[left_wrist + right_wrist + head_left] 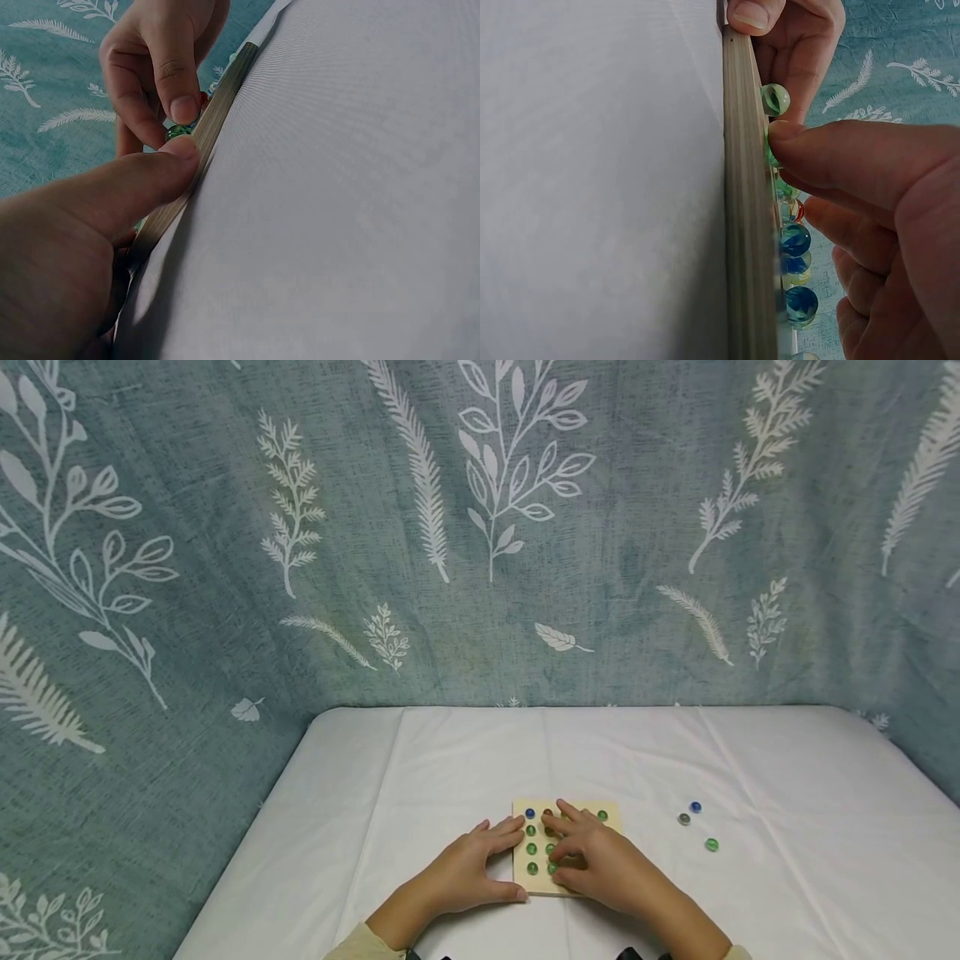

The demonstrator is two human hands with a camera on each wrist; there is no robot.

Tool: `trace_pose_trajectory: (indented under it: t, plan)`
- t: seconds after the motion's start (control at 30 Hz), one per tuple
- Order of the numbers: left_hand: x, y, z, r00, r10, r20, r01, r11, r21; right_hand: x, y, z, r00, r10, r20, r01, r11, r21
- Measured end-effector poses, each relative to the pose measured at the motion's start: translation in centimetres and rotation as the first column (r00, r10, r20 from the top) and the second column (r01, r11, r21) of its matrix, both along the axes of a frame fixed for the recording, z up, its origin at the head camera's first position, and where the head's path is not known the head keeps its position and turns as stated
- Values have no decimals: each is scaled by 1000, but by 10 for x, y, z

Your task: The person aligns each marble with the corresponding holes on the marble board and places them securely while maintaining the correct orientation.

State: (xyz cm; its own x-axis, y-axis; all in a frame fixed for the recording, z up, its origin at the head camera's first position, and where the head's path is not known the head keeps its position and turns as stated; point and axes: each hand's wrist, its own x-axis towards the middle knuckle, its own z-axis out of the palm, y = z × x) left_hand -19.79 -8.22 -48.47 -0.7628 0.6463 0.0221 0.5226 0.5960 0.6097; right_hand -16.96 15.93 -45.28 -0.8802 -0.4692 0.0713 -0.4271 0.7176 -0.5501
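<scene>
A pale wooden board (540, 887) with rows of glass marbles lies on the white cloth. My left hand (476, 870) holds its left side, the thumb against the near edge and the fingers along the left edge. Over the board's middle, my right hand (603, 860) pinches a green marble (552, 867) in the near row between thumb and index finger, its other fingers spread above the rows. A green marble (776, 99) sits beside it at the near left corner, and blue marbles (801, 303) stand further right along the edge. The right hand hides part of the board.
To the board's right lie three loose marbles: a blue one (696, 807), a greyish one (684, 819) and a green one (712, 845). A white cloth (435, 760) covers the table, and a leaf-patterned curtain (480, 635) hangs behind it.
</scene>
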Motion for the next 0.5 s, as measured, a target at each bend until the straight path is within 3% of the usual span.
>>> trace_pose_trajectory:
  t: [0.27,0.5]
  plan:
    - [0,0,-1,1000,9,-9,-9,1000,-7,-2,4,2,1000,-6,-3,6,998,-64]
    - [1,1,0,1000,11,-21,-11,1000,1,-6,20,9,994,-103,-46,98,990,-98]
